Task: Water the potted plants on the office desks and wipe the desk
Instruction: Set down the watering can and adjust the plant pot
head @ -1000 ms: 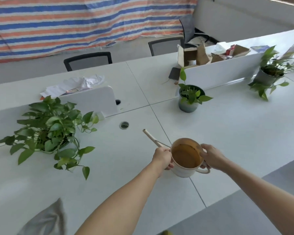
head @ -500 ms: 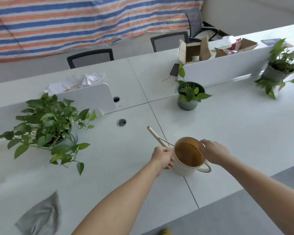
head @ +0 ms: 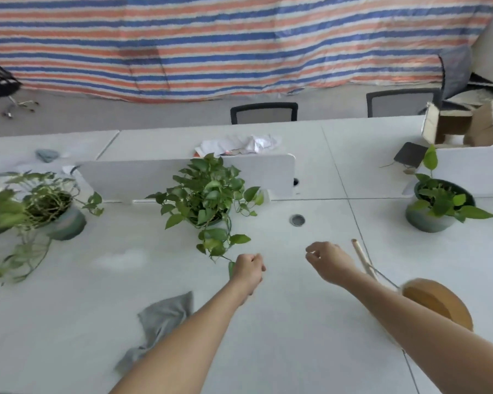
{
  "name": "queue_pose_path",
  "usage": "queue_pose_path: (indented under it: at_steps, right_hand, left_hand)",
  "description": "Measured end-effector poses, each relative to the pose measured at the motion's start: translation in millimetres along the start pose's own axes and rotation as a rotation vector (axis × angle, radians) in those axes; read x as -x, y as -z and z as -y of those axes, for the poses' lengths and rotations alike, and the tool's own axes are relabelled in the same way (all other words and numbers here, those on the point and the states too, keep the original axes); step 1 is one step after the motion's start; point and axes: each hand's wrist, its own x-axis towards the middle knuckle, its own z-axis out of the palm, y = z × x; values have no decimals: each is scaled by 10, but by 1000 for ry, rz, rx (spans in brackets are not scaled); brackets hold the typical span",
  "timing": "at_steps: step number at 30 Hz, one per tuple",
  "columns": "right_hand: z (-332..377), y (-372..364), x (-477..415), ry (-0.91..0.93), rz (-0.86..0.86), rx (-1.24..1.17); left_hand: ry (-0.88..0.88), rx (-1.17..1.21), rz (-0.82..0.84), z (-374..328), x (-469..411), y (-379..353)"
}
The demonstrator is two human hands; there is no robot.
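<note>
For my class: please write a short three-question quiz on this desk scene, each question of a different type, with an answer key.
1. True or false: the right hand grips the watering can.
2. Multiple choice: what lies on the desk beside the left arm? A sponge; B grey cloth; C brush.
3. Fill in: the ____ hand is nearer the trailing leaves of the middle plant.
Key: 1 false; 2 B; 3 left hand.

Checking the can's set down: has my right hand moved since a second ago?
Yes. The right hand left the watering can, moving left past its spout toward the desk's cable hole.
</note>
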Motion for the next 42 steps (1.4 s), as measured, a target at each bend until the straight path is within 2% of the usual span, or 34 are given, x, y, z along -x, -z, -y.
queue_pose_path:
  at_steps: [5,8,10,13,15,18,21,23,27,31,35,37,42]
  right_hand:
    - [1028,-468,-66,121,44,-259]
    - [1664,-798,-75,168,69,-362]
    - [2062,-1063,-130,129,145,-487]
    - [2577,-1467,-293,-66,265,-756]
    - [2942,-1776,-518,-233,256,-923]
    - [3260,-2046,-837,-481,117,-1209]
    - [3465,-2167,-1161,-721,-101,-1544]
    - [3490,-2145,-1273,-802,-240,-1707]
    - [3491,-2076,-1346,-878,-428,-1772]
    - [3305,-2105,-1363,-868,-491,-1767]
    - [3133,-2113,-1334,-764,-514,-1777]
    - [3143,-2134,-1290,-714,-475,-1716]
    - [3396,-2325,-1298,-608,-315,-1602]
  left_hand:
    - [44,4,-231,467,-304,1110]
    - [103,31,-270,698,-572,1716]
    - [118,43,-271,793,-785,2073]
    - [108,31,-236,812,-1116,2503]
    - [103,58,-172,797,-1400,2803]
    - [82,119,-100,669,-1706,3065]
    - [77,213,-87,490,-2133,3330]
    - [75,260,-82,349,-2371,3421]
    - [100,253,37,113,-2742,3357]
    - [133,261,222,-26,-2798,3059]
    - [175,355,385,14,-2774,2917]
    - [192,415,388,76,-2743,2961]
    - [188,413,242,330,-2673,3387]
